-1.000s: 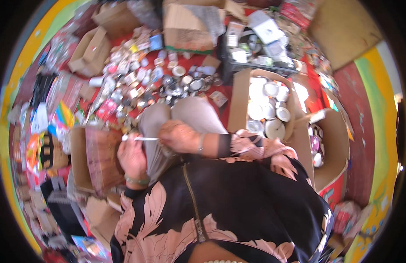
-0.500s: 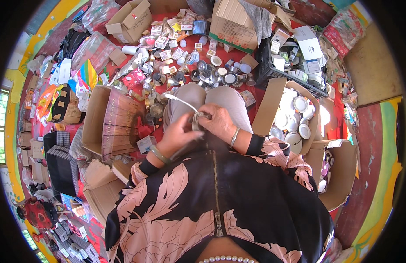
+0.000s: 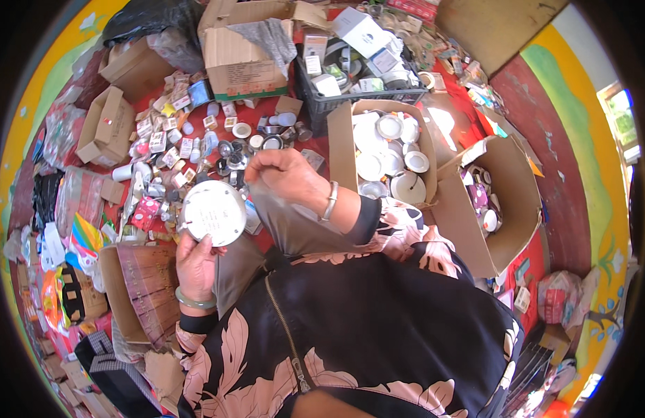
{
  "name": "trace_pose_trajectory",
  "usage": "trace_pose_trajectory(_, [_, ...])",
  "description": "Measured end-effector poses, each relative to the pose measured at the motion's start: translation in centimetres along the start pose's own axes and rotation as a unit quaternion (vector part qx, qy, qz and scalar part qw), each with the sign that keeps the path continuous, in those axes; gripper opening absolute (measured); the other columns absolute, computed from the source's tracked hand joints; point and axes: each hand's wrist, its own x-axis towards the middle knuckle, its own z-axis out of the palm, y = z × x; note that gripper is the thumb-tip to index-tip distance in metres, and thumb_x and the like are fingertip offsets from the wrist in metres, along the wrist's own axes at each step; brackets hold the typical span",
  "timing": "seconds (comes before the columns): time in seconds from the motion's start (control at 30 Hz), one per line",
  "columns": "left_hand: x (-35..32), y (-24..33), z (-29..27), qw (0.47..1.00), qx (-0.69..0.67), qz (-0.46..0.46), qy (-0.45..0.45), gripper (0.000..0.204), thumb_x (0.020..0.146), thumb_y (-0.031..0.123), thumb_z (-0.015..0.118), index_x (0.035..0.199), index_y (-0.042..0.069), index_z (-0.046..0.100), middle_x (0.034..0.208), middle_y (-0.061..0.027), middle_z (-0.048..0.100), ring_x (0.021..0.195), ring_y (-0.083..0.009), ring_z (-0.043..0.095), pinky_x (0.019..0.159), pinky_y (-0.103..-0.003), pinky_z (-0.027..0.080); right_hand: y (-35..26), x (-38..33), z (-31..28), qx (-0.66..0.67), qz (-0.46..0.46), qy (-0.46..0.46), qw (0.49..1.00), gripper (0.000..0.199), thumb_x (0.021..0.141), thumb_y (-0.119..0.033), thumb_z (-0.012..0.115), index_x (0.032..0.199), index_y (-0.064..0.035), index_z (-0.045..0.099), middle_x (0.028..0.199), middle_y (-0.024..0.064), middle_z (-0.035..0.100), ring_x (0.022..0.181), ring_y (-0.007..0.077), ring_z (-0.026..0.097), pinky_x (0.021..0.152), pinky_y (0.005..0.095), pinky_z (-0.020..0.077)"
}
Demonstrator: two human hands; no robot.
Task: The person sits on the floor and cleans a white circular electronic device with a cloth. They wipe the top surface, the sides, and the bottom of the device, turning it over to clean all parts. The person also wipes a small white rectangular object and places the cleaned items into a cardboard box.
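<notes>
My left hand grips a round white lamp panel by its lower edge, the thumb lying on the flat printed side that faces up. It is held over my left thigh, above a heap of small lamp parts. My right hand is raised over my right knee, apart from the panel. Its fingers are curled closed, and whatever they hold, if anything, is hidden.
An open cardboard box of round white lamps stands to my right, with another open box beyond it. Ahead is a black plastic crate full of boxes and fittings. A cardboard box stands at my left.
My hands were together over my lap, working at a thin item with a white cable. Now they are apart, the left holding the lamp panel. My view has turned to the right.
</notes>
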Motion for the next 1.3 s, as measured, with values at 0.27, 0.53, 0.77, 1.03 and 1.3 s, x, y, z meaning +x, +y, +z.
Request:
trace_pose_trajectory(0.27, [3.8, -0.5, 5.3, 0.982, 0.057, -0.049, -0.171, 0.036, 0.086, 0.006, 0.057, 0.119, -0.001, 0.046, 0.102, -0.0124, 0.061, 0.079, -0.0184, 0.061, 0.067, -0.029, 0.05, -0.4, -7.4, -4.3, 0.192, 0.081, -0.051, 0.977, 0.021, 0.086, -0.011, 0.058, 0.102, 0.0009, 0.062, 0.078, -0.0017, 0.059, 0.072, 0.0052, 0.052, 0.067, 0.0207, 0.0435])
trace_pose_trajectory(0.53, [9.7, -3.4, 13.6, 0.921, 0.021, -0.196, -0.336, 0.034, 0.089, 0.014, 0.056, 0.119, 0.0, 0.046, 0.1, -0.0086, 0.061, 0.08, -0.014, 0.061, 0.07, -0.026, 0.052, 2.2, -11.7, -12.2, 0.353, 0.124, 0.071, 0.925, 0.021, 0.085, -0.009, 0.057, 0.105, -0.0004, 0.061, 0.09, 0.001, 0.064, 0.078, 0.0076, 0.059, 0.068, 0.0218, 0.0477])
trace_pose_trajectory(0.77, [11.7, -4.0, 14.9, 0.902, 0.104, -0.198, -0.368, 0.031, 0.095, 0.025, 0.048, 0.113, 0.001, 0.054, 0.091, -0.0078, 0.062, 0.077, -0.011, 0.06, 0.071, -0.023, 0.049, 7.6, -14.8, -23.2, 0.175, 0.144, 0.364, 0.903, 0.02, 0.084, -0.011, 0.059, 0.097, 0.0031, 0.063, 0.083, 0.0037, 0.064, 0.071, 0.0109, 0.06, 0.067, 0.0255, 0.0494])
trace_pose_trajectory(1.03, [11.8, -1.7, 5.1, 0.968, 0.136, -0.14, -0.155, 0.027, 0.095, 0.021, 0.049, 0.11, 0.0, 0.056, 0.086, -0.0085, 0.063, 0.073, -0.0121, 0.06, 0.067, -0.023, 0.049, 15.1, -16.1, -31.3, -0.553, 0.306, 0.346, 0.694, 0.022, 0.082, -0.024, 0.053, 0.087, -0.0056, 0.065, 0.083, 0.0142, 0.065, 0.071, 0.023, 0.065, 0.061, 0.0357, 0.0517])
trace_pose_trajectory(1.3, [9.0, -3.3, -1.0, 0.989, 0.088, -0.121, -0.018, 0.028, 0.095, 0.022, 0.048, 0.106, -0.003, 0.056, 0.084, -0.0101, 0.063, 0.072, -0.0131, 0.059, 0.064, -0.024, 0.047, 27.6, -14.0, -25.1, -0.651, 0.319, 0.135, 0.675, 0.018, 0.084, -0.011, 0.047, 0.093, -0.0021, 0.06, 0.093, 0.0185, 0.063, 0.081, 0.0328, 0.065, 0.068, 0.0408, 0.0524])
